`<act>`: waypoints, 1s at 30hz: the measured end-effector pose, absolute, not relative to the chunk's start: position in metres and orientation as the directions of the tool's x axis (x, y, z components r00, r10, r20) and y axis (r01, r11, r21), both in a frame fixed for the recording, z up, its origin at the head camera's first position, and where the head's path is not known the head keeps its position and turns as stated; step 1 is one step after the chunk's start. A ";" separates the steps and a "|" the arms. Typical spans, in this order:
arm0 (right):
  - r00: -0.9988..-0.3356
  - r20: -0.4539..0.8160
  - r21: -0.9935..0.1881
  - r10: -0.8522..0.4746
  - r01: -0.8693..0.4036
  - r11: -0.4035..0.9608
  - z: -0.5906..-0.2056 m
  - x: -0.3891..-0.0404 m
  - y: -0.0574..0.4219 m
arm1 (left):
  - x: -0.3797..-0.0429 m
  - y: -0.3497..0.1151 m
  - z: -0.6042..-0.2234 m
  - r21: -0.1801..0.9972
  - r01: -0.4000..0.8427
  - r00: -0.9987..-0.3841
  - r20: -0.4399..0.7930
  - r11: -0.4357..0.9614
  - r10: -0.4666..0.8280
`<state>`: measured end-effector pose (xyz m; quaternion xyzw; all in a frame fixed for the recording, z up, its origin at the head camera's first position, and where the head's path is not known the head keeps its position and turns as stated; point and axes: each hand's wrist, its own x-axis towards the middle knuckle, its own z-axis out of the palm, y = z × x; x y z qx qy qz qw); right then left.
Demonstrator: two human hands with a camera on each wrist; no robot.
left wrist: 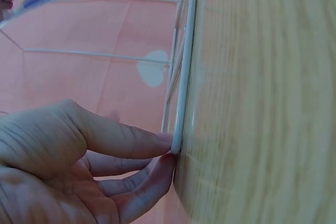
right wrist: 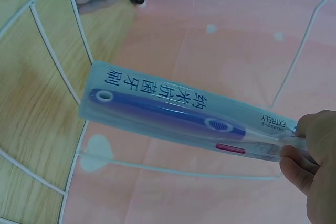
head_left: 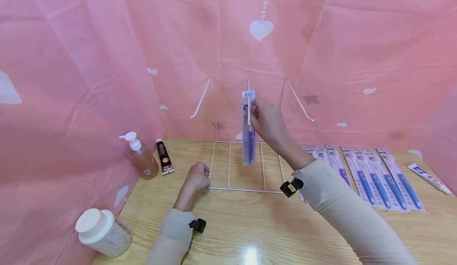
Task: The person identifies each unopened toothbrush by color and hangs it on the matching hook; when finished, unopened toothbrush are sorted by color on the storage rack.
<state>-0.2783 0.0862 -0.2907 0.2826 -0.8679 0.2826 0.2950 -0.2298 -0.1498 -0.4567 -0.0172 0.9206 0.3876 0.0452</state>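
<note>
My right hand point(head_left: 268, 121) pinches a packaged purple toothbrush point(right wrist: 163, 114) by the upper part of its clear packet. The packet hangs lengthwise downward at the middle prong of a white wire rack point(head_left: 246, 190). In the head view that prong overlaps the packet; whether it passes through the packet's hole I cannot tell. At the rack's front left corner, low against the table, my left hand point(head_left: 197, 175) grips the base wire point(left wrist: 181, 93) between thumb and fingers. Two more bare prongs, a left prong point(head_left: 201, 98) and a right prong point(head_left: 299, 100), slant forward from the rack's uprights.
To the right lie several packaged toothbrushes, purple ones point(head_left: 344, 173) and blue ones point(head_left: 382, 191), beside a white tube point(head_left: 429, 178). Leftward stand a pump bottle point(head_left: 143, 162), a dark tube point(head_left: 164, 156) and a tilted white jar point(head_left: 107, 233). Pink cloth point(head_left: 178, 39) encloses the table.
</note>
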 end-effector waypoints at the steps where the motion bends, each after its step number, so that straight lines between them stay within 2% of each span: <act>1: -0.671 0.672 -0.330 -0.313 -0.650 0.684 -0.291 -0.282 0.086 | -0.230 -0.149 -0.457 0.713 -0.063 -0.996 -0.092 0.698 0.005; 7: -0.720 0.650 -0.358 -0.243 -0.571 0.739 -0.287 -0.303 0.082 | -0.230 -0.148 -0.458 0.710 -0.041 -0.997 -0.074 0.703 0.016; 13: -0.810 0.547 -0.410 -0.212 -0.480 0.776 -0.279 -0.317 0.074 | -0.229 -0.149 -0.457 0.702 -0.071 -0.995 -0.100 0.709 -0.001; 16: -0.832 0.520 -0.431 -0.191 -0.449 0.783 -0.277 -0.322 0.072 | -0.229 -0.149 -0.457 0.700 -0.071 -0.995 -0.104 0.710 0.003; 21: -0.837 0.523 -0.441 -0.161 -0.427 0.789 -0.277 -0.327 0.073 | -0.229 -0.149 -0.457 0.703 -0.032 -0.997 -0.075 0.711 0.029; 30: -0.840 0.527 -0.457 -0.132 -0.410 0.790 -0.283 -0.331 0.082 | -0.231 -0.150 -0.459 0.711 -0.043 -0.996 -0.088 0.701 0.028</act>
